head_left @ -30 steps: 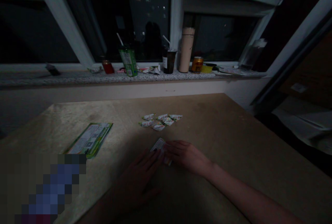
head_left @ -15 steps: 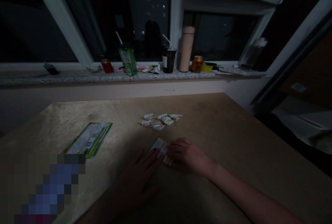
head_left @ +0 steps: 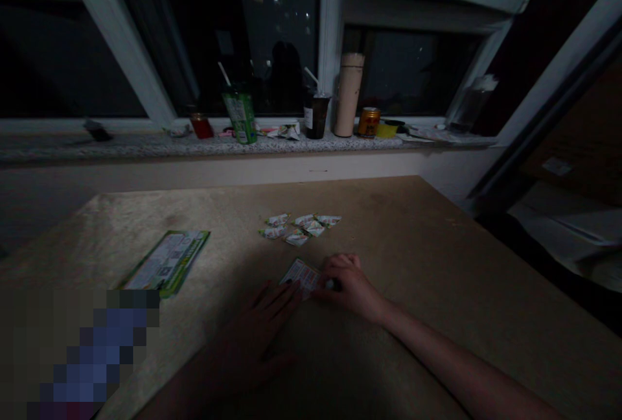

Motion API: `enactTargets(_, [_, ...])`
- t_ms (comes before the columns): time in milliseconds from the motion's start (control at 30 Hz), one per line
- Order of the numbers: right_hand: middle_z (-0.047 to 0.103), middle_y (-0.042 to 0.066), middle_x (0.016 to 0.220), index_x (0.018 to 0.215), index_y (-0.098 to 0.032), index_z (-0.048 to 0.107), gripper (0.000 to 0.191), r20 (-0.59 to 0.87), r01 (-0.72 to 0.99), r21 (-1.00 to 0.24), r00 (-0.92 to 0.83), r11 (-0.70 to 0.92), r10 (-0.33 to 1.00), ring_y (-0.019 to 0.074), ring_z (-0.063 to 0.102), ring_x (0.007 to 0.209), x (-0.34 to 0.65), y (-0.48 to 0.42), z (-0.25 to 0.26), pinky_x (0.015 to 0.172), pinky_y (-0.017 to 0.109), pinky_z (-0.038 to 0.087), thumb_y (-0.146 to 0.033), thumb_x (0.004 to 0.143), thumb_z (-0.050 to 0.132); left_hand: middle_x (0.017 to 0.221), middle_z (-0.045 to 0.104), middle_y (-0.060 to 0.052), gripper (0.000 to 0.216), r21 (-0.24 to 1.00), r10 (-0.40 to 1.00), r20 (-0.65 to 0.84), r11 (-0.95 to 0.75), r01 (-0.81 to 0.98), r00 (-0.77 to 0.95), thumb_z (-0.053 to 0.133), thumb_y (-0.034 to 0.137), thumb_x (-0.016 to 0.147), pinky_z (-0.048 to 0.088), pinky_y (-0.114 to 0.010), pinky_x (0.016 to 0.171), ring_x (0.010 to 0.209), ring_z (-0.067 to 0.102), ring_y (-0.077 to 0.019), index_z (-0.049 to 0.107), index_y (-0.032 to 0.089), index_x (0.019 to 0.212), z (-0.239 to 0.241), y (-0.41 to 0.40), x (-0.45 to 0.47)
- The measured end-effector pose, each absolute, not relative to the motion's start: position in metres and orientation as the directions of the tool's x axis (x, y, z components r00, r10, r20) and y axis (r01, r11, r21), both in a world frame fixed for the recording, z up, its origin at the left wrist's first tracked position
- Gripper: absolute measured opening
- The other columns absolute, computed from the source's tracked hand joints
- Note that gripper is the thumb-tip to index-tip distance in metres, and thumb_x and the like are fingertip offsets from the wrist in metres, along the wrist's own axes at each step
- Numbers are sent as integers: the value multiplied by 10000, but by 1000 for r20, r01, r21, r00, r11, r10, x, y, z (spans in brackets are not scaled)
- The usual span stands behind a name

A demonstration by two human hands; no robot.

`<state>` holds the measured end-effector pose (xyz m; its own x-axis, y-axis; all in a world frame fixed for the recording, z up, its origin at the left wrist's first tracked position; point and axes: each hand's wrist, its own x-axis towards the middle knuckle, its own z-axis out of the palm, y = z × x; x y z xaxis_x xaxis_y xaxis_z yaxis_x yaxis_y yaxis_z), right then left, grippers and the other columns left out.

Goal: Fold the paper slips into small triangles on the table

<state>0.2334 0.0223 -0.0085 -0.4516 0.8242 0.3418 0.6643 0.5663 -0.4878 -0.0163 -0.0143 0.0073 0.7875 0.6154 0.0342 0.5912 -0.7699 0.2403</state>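
A small flat printed wrapper [head_left: 301, 272], white with green edges and reddish print, lies on the table between my hands. My left hand [head_left: 265, 323] rests flat with fingers stretched out, its fingertips on the wrapper's lower left part. At the opposite end, my right hand [head_left: 352, 287] has thumb and fingers closed on the wrapper's right edge, which is turned up and partly hidden by the fingers. Just beyond sit several small folded triangular wrappers [head_left: 296, 237] with similar white and green print. Further left is a larger green and white printed packet [head_left: 168, 261], lying flat.
Behind the brown table [head_left: 413, 238] runs a speckled windowsill [head_left: 272, 148]. On it stand a green cup with a straw [head_left: 240, 115], a dark drink cup [head_left: 317, 115], a tall pink bottle [head_left: 348, 96], a gold can [head_left: 369, 122] and a red jar [head_left: 201, 125]. A blurred patch covers the lower left.
My right hand's fingers have curled in and lifted the wrapper's right end, so less of it lies flat. The left hand has stayed in place.
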Motion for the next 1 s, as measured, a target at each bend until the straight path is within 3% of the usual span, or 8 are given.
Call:
enactTargets(167, [583, 36, 860, 784, -180, 613, 274, 312, 782, -374, -401, 499, 861, 188, 497, 901, 224, 22, -13, 810, 345, 305, -432, 876, 559, 1540, 133, -42, 780, 224, 608, -20, -771, 596, 794, 484, 461, 899, 143, -488, 1129, 1392, 175, -266, 14, 251, 1485, 10, -16, -13])
enactTargets(400, [588, 66, 894, 834, -180, 644, 244, 311, 851, -177, -428, 494, 849, 212, 492, 929, 214, 23, -14, 862, 394, 320, -357, 922, 501, 1538, 148, -62, 804, 242, 622, 26, -763, 599, 782, 475, 461, 906, 153, -473, 1130, 1385, 204, -262, -36, 235, 1484, 7, -17, -14])
enactTargets(800, [600, 55, 854, 770, -169, 612, 303, 272, 878, -258, -334, 402, 903, 204, 506, 907, 210, 22, -13, 827, 360, 313, -396, 923, 482, 1541, 139, -64, 773, 217, 667, 22, -731, 648, 745, 463, 510, 899, 137, -494, 1129, 1387, 186, -284, 37, 247, 1488, 0, -20, -8])
enactTargets(1000, [563, 48, 898, 787, -174, 603, 186, 271, 879, -293, -302, 377, 914, 191, 477, 918, 212, 20, -12, 809, 337, 294, -258, 911, 493, 1542, 133, -54, 761, 210, 680, -2, -716, 665, 733, 444, 532, 900, 106, -489, 1135, 1394, 163, -270, 49, 253, 1488, 0, -21, -6])
